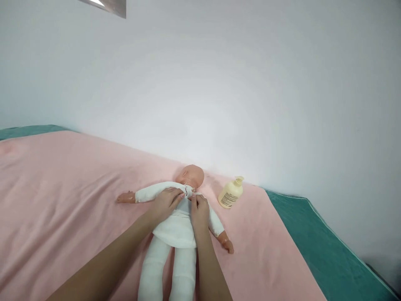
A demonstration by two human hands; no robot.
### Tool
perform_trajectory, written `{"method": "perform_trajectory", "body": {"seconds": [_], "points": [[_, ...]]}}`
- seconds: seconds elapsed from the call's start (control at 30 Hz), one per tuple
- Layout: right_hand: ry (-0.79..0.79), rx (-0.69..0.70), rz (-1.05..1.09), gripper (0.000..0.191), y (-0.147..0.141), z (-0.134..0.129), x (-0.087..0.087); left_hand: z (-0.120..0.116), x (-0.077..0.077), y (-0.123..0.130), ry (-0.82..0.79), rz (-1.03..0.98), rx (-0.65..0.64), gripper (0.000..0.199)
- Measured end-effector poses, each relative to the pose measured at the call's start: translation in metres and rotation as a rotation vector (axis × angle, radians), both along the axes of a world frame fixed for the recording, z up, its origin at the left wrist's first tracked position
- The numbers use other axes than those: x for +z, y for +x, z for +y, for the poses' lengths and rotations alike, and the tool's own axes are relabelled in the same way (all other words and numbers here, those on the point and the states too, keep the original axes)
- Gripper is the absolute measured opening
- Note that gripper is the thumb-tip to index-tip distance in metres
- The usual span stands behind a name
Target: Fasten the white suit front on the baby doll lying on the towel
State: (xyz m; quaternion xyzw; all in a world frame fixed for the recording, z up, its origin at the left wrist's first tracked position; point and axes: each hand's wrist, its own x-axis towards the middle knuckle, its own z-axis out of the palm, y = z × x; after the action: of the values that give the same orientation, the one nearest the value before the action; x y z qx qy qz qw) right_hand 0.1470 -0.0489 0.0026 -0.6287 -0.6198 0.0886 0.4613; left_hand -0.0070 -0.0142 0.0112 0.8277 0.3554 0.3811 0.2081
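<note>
Your left hand (164,205) and right hand (199,211) each have a pinching grip on the doll (177,225)'s white top at the collar; a lotion bottle (231,193) lies at 2 o'clock.

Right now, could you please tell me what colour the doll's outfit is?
White: the doll's outfit shows plainly in the head view, under both hands.

We find the scene evenly and brightly lit by soft, diffuse light, with no hard shadows. The wall (219,83) shows a broad pale bloom at centre, falling to grey toward the corners. We note wide-angle distortion: the bed (328,251) edges bow and slant. Focus is slightly soft throughout; the bottle (231,193) label is unreadable.
</note>
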Motion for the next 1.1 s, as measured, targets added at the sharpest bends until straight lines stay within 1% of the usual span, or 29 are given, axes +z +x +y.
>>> {"method": "perform_trajectory", "body": {"seconds": [0.1,0.2,0.3,0.4,0.53,0.7,0.97,1.1], "points": [[0.003,0.035,-0.012,0.038,0.003,-0.0034,-0.0027,0.0006,-0.0029,0.0009,0.01,0.015,0.004,0.031],[0.034,0.069,0.028,0.033,0.0044,-0.0066,-0.0035,0.0001,-0.0055,0.0017,0.037,-0.018,0.01,0.028],[0.071,0.085,0.074,0.028,0.0042,-0.0084,-0.0037,-0.0011,-0.0061,0.0022,0.062,-0.039,0.014,0.026],[0.078,0.112,0.074,0.026,0.0034,-0.0082,-0.0035,-0.0017,-0.0055,0.0023,0.069,-0.04,0.004,0.025],[0.041,0.129,0.054,0.027,0.0034,-0.0063,-0.0034,-0.0013,-0.0047,0.0025,0.047,-0.021,-0.018,0.024],[0.007,0.13,0.009,0.028,0.0045,-0.0039,-0.0046,-0.001,-0.0034,0.0027,0.011,0.012,-0.016,0.024],[0.073,0.132,0.018,0.027,0.0052,-0.0061,-0.0091,-0.0015,-0.0097,0.003,0.054,-0.013,0.011,0.025],[0.042,0.145,-0.026,0.029,0.0058,-0.0053,-0.0103,-0.0006,-0.0107,0.0029,0.03,0.02,0.013,0.027]]}}
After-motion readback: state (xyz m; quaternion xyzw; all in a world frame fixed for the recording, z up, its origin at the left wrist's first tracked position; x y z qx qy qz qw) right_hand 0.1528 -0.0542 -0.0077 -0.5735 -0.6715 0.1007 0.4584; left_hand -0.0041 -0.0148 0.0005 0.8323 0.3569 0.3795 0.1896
